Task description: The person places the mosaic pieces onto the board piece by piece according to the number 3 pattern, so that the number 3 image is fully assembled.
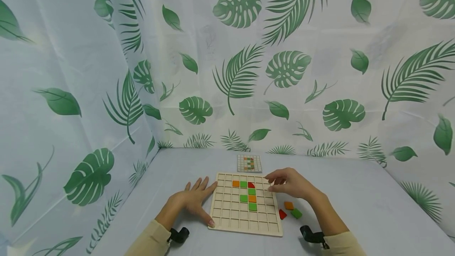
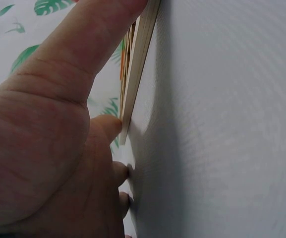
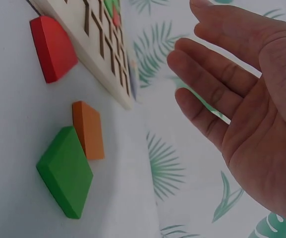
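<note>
A wooden grid board [image 1: 232, 218] lies on the table with several orange, green and red tiles set in its cells, among them a red quarter-round tile [image 1: 251, 185]. My left hand [image 1: 193, 200] is spread flat at the board's left side, its thumb on the near left corner and its index finger along the edge. Over the right edge hovers my right hand [image 1: 293, 185], fingers loosely bent, with nothing showing between them in the right wrist view. Beside the board on that side lie a red tile [image 3: 53, 49], an orange tile [image 3: 90, 131] and a green tile [image 3: 66, 171].
Behind the board, a small card [image 1: 244, 163] printed with a grid and coloured squares lies on the white table [image 1: 355, 192]. Leaf-patterned curtains [image 1: 199, 70] hang at the back and left of the table.
</note>
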`<control>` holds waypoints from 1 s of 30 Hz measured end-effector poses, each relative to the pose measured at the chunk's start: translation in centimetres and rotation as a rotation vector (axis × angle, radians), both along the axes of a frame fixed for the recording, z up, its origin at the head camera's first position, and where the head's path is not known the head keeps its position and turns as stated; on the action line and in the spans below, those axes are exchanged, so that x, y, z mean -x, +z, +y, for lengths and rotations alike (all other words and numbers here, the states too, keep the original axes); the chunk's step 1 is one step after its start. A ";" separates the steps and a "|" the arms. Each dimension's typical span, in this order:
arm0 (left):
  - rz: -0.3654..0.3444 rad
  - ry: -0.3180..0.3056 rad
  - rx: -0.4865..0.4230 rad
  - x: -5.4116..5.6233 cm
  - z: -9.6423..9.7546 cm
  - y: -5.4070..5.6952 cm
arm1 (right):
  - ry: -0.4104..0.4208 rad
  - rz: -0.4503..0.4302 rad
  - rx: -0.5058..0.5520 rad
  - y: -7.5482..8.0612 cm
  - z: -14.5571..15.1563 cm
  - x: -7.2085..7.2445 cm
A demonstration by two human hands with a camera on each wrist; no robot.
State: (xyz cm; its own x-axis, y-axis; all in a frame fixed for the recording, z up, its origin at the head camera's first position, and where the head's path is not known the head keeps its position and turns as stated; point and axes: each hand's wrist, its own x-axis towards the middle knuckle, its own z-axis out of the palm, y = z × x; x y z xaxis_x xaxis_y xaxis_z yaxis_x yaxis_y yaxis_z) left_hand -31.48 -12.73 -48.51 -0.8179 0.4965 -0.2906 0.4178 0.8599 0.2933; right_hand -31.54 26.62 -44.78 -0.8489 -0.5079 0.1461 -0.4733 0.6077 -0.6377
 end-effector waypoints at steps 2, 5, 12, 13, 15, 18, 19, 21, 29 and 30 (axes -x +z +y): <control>0.000 -0.002 -0.001 0.0 0.0 0.0 | -0.013 -0.002 -0.002 0.0 0.3 0.0; 0.002 -0.007 -0.002 0.1 0.0 0.0 | -0.040 -0.008 -0.013 0.0 0.8 -0.1; -0.001 -0.011 -0.002 0.0 -0.1 0.1 | -0.084 -0.017 -0.011 0.0 1.9 0.1; -0.002 -0.010 -0.003 0.0 -0.1 0.1 | -0.087 -0.022 -0.009 -0.1 2.1 0.1; -0.004 -0.009 -0.002 0.0 -0.1 0.1 | -0.090 -0.033 -0.009 -0.1 2.3 0.2; -0.005 -0.007 -0.001 0.1 0.0 0.2 | -0.085 -0.061 -0.008 -0.1 2.8 0.3; -0.007 -0.007 -0.001 0.1 0.0 0.2 | -0.082 -0.074 -0.006 -0.1 2.9 0.3; -0.008 -0.006 -0.005 0.1 -0.1 0.1 | -0.075 -0.101 -0.002 0.0 3.2 0.3; -0.008 -0.004 -0.015 0.1 -0.1 -0.1 | -0.017 -0.228 0.003 0.1 3.8 -0.1; -0.008 -0.004 -0.015 0.0 -0.1 -0.1 | -0.006 -0.236 0.004 0.0 3.8 -0.1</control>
